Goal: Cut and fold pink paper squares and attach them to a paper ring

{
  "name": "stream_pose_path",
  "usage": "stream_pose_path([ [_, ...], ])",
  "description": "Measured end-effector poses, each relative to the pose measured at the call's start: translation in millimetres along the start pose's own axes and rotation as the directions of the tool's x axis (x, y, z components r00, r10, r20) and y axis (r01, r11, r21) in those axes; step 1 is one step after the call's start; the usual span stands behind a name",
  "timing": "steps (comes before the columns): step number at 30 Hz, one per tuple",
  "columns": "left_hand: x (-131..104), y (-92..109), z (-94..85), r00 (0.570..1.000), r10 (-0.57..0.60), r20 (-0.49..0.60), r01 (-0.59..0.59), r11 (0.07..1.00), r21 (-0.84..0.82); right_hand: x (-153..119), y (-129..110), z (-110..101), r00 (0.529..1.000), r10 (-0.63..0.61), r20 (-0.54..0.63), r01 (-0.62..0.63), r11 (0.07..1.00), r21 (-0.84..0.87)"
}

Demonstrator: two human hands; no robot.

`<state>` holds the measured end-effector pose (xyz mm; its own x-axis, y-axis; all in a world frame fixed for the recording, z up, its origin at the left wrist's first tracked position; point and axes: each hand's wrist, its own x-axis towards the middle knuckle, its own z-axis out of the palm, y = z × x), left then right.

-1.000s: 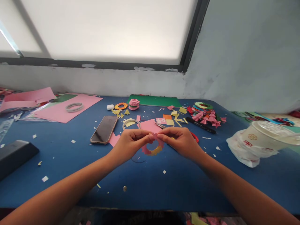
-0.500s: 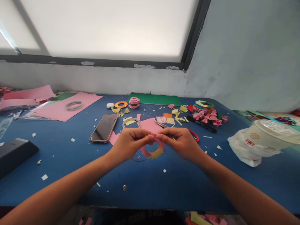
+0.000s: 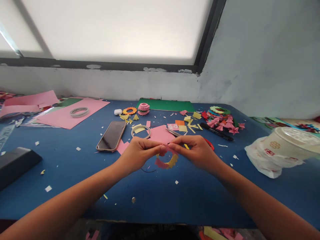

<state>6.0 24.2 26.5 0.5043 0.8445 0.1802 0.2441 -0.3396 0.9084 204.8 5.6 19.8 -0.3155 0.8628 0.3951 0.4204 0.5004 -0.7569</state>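
Both hands (image 3: 137,151) (image 3: 197,150) pinch a jagged, apparently paper ring (image 3: 172,162).

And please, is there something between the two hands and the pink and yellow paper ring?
Nothing visible: the left hand and right hand both pinch the paper ring directly, at its top. The pink sheet and scissors lie beyond it, on the table.

2 bare arms (image 3: 100,186) are slanting inward from the lower corners. The left hand (image 3: 138,151) and the right hand (image 3: 196,151) are facing each other, pinching thumb to forefinger, almost meeting at the tips.
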Motion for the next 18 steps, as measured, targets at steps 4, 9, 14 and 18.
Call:
stream_pose_path([
  [4,0.4,-5.6,2.3,0.999,-0.030,0.046,0.030,1.000,-0.005,-0.8,-2.7,3.4,0.999,-0.024,0.035,0.025,0.999,-0.024],
  [9,2.6,-12.4,5.2,0.996,-0.040,0.079,0.045,0.997,-0.056,-1.3,-2.0,8.4,1.000,0.008,0.020,-0.009,1.000,0.012],
  [14,3.3,-6.2,1.4,1.000,-0.004,-0.021,0.003,0.998,-0.062,1.3,3.1,7.0,0.996,0.078,-0.033,-0.073,0.987,0.145],
  [18,3.2,-3.2,0.0,1.000,0.002,0.010,-0.001,0.998,-0.070,1.9,3.8,4.6,0.996,0.069,-0.050,-0.062,0.988,0.140],
])
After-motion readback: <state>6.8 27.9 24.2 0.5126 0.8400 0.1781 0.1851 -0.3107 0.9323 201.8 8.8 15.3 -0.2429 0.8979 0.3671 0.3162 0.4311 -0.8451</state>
